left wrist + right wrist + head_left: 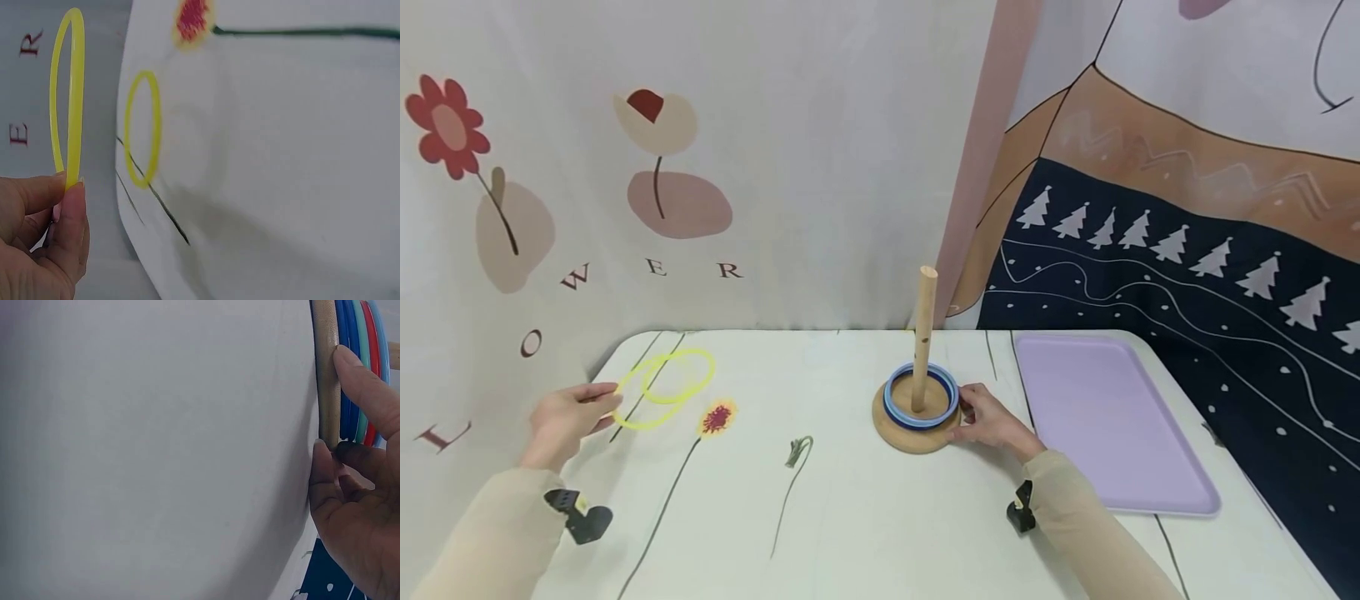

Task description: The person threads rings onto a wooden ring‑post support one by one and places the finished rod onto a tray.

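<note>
My left hand (pixel 567 423) pinches a yellow ring (pixel 76 94) between thumb and fingers, raised above the table's left side. A second yellow ring (pixel 157 131) lies on the table beyond it; in the head view the two overlap. At the centre right stands a wooden peg (pixel 925 333) on a round wooden base (pixel 901 444). Several stacked rings (pixel 355 394) in dark blue, teal, red and light blue encircle the peg at its foot. My right hand (pixel 992 423) grips the base's right edge, thumb and fingertips at its rim beside the rings.
A lilac tray (pixel 1105 425) lies on the table right of the base, close to my right forearm. The white tabletop (pixel 850 517) bears printed flowers and stems. A patterned cloth (pixel 820 167) hangs along the back edge and down both sides.
</note>
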The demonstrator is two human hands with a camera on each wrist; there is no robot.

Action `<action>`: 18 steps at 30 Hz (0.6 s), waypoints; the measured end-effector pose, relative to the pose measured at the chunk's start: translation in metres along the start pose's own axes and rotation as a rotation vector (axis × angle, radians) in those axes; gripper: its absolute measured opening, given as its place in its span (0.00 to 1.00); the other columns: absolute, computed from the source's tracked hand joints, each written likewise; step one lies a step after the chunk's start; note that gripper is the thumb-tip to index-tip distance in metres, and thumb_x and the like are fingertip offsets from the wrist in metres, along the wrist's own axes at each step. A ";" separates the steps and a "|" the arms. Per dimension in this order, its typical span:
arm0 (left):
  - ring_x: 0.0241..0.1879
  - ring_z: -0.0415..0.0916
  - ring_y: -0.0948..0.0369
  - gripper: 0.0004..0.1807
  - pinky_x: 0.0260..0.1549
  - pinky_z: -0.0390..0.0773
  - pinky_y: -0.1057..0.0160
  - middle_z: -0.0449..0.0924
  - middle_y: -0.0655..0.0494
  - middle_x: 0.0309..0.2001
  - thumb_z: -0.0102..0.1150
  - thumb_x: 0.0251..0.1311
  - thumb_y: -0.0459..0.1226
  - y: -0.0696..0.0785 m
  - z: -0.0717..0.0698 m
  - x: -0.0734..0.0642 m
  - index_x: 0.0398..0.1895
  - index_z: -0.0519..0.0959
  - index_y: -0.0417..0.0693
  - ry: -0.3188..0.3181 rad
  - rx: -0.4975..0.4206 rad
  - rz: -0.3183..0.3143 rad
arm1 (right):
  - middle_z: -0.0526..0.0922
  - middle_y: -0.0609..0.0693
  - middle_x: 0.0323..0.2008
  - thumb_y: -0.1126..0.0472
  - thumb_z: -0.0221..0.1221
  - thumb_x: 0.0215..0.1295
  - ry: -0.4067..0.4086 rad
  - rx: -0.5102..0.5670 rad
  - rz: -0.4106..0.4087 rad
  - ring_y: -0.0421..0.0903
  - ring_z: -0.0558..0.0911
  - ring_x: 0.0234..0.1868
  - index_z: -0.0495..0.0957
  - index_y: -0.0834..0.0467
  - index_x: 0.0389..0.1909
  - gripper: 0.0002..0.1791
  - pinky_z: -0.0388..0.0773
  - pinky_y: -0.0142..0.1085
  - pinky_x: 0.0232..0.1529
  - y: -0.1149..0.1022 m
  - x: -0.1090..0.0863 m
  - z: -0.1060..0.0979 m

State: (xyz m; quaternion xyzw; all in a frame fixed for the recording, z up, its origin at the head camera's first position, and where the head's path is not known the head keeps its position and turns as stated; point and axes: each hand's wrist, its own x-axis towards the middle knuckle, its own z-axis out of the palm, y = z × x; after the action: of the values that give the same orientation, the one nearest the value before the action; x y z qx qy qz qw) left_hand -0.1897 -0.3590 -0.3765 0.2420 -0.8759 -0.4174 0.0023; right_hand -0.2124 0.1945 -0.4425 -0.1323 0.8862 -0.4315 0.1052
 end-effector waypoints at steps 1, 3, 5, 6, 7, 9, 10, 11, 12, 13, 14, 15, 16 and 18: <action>0.23 0.70 0.78 0.27 0.33 0.83 0.66 0.67 0.31 0.59 0.55 0.63 0.36 0.004 0.003 0.000 0.63 0.65 0.30 -0.002 -0.011 0.011 | 0.64 0.62 0.51 0.66 0.71 0.46 -0.001 0.001 0.001 0.49 0.68 0.42 0.69 0.69 0.59 0.37 0.69 0.31 0.39 0.000 0.000 0.000; 0.24 0.69 0.80 0.27 0.35 0.82 0.67 0.67 0.32 0.60 0.55 0.64 0.36 0.013 0.008 0.001 0.63 0.65 0.30 -0.013 -0.036 0.039 | 0.64 0.62 0.51 0.66 0.71 0.46 -0.001 0.000 0.004 0.49 0.68 0.42 0.68 0.68 0.60 0.37 0.69 0.31 0.39 0.000 0.000 0.000; 0.25 0.69 0.81 0.28 0.34 0.82 0.69 0.68 0.33 0.60 0.56 0.64 0.38 0.022 0.013 0.000 0.63 0.65 0.31 -0.023 -0.055 0.064 | 0.64 0.62 0.51 0.66 0.71 0.46 0.001 0.000 0.006 0.49 0.68 0.43 0.68 0.69 0.60 0.38 0.70 0.31 0.39 0.001 0.001 0.000; 0.25 0.69 0.81 0.28 0.34 0.82 0.70 0.69 0.34 0.58 0.56 0.64 0.38 0.027 0.016 0.000 0.63 0.66 0.32 -0.024 -0.059 0.078 | 0.64 0.62 0.51 0.67 0.71 0.46 0.000 0.000 0.005 0.49 0.68 0.43 0.68 0.69 0.60 0.38 0.70 0.31 0.39 0.000 0.001 0.000; 0.25 0.69 0.81 0.28 0.33 0.82 0.71 0.71 0.35 0.55 0.56 0.64 0.38 0.031 0.018 -0.001 0.63 0.66 0.32 -0.030 -0.066 0.094 | 0.65 0.62 0.51 0.67 0.71 0.46 0.000 -0.002 0.003 0.49 0.68 0.43 0.68 0.69 0.60 0.38 0.70 0.31 0.39 0.001 0.001 0.000; 0.26 0.70 0.82 0.28 0.33 0.81 0.73 0.77 0.46 0.47 0.56 0.64 0.39 0.040 0.023 -0.002 0.63 0.66 0.33 -0.045 -0.085 0.133 | 0.65 0.62 0.51 0.66 0.71 0.46 -0.002 -0.005 -0.001 0.48 0.68 0.43 0.68 0.69 0.60 0.38 0.70 0.31 0.39 0.001 0.001 -0.001; 0.26 0.71 0.82 0.28 0.32 0.81 0.73 0.77 0.53 0.43 0.56 0.63 0.40 0.044 0.026 -0.003 0.63 0.67 0.33 -0.053 -0.090 0.155 | 0.65 0.62 0.51 0.67 0.71 0.46 -0.004 -0.006 -0.005 0.48 0.68 0.43 0.68 0.69 0.60 0.38 0.70 0.31 0.39 0.001 0.001 -0.001; 0.27 0.71 0.82 0.28 0.32 0.81 0.73 0.77 0.61 0.40 0.57 0.63 0.40 0.049 0.029 -0.004 0.62 0.67 0.33 -0.063 -0.105 0.175 | 0.65 0.62 0.50 0.67 0.71 0.46 -0.005 -0.006 -0.010 0.48 0.68 0.42 0.68 0.69 0.60 0.38 0.69 0.31 0.38 0.000 0.000 -0.001; 0.27 0.72 0.81 0.29 0.33 0.81 0.73 0.76 0.66 0.36 0.58 0.62 0.41 0.054 0.031 -0.006 0.62 0.67 0.32 -0.079 -0.127 0.195 | 0.65 0.62 0.50 0.67 0.71 0.46 -0.006 -0.007 -0.013 0.48 0.68 0.42 0.68 0.69 0.60 0.38 0.69 0.30 0.38 0.000 0.000 -0.001; 0.28 0.73 0.81 0.29 0.33 0.81 0.73 0.75 0.70 0.34 0.59 0.61 0.42 0.058 0.033 -0.006 0.61 0.68 0.32 -0.098 -0.156 0.213 | 0.65 0.62 0.50 0.67 0.71 0.46 -0.007 -0.006 -0.018 0.48 0.68 0.42 0.67 0.69 0.60 0.38 0.69 0.30 0.37 0.000 0.000 -0.001; 0.28 0.74 0.80 0.30 0.33 0.81 0.72 0.74 0.72 0.32 0.61 0.60 0.42 0.063 0.035 -0.007 0.60 0.69 0.32 -0.113 -0.178 0.229 | 0.65 0.62 0.50 0.67 0.71 0.46 -0.008 -0.006 -0.022 0.48 0.68 0.42 0.67 0.70 0.60 0.38 0.69 0.29 0.37 0.000 0.000 -0.001; 0.29 0.74 0.79 0.30 0.34 0.81 0.72 0.75 0.71 0.32 0.61 0.59 0.43 0.069 0.038 -0.008 0.60 0.70 0.33 -0.124 -0.186 0.242 | 0.65 0.62 0.50 0.67 0.71 0.46 -0.008 -0.009 -0.025 0.48 0.68 0.42 0.67 0.70 0.60 0.38 0.69 0.29 0.37 0.000 0.000 -0.001; 0.29 0.76 0.77 0.28 0.32 0.81 0.72 0.76 0.69 0.32 0.63 0.58 0.43 0.071 0.040 -0.005 0.58 0.73 0.36 -0.144 -0.234 0.262 | 0.65 0.62 0.50 0.67 0.71 0.46 -0.008 -0.010 -0.028 0.48 0.68 0.42 0.67 0.70 0.60 0.38 0.69 0.29 0.37 -0.001 -0.001 -0.001; 0.32 0.76 0.74 0.29 0.34 0.82 0.72 0.79 0.62 0.37 0.64 0.57 0.44 0.082 0.045 -0.007 0.58 0.73 0.37 -0.170 -0.248 0.279 | 0.65 0.63 0.50 0.67 0.70 0.46 -0.008 -0.013 -0.030 0.48 0.68 0.42 0.67 0.70 0.61 0.38 0.69 0.29 0.37 -0.001 -0.001 -0.002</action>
State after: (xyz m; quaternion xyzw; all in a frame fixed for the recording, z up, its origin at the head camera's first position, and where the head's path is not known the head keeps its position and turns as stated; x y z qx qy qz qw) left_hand -0.2272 -0.2789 -0.3443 0.0802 -0.8400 -0.5364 0.0159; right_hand -0.2120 0.1951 -0.4404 -0.1479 0.8865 -0.4265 0.1012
